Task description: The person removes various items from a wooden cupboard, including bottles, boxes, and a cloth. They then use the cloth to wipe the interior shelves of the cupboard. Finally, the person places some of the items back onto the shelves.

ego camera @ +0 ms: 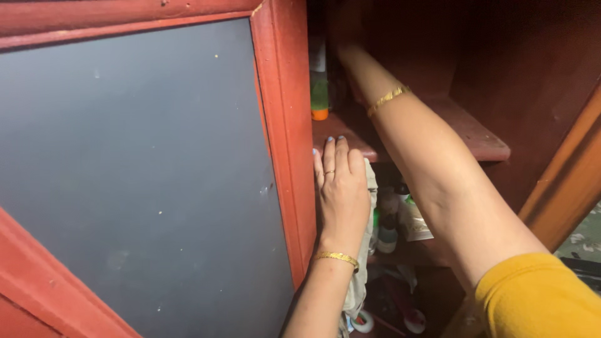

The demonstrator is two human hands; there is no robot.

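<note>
Left hand (341,188) flat, fingers straight, pinning a grey cloth (370,206) to the red shelf (476,141) edge for support; right hand hidden above shelf, grip unknowable.

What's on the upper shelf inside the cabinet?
On the upper shelf a green bottle with an orange base stands at the left end. The right hand reaches deep into the dark back; whatever it touches there is hidden. The left hand presses a cloth against the shelf's front edge.
</note>
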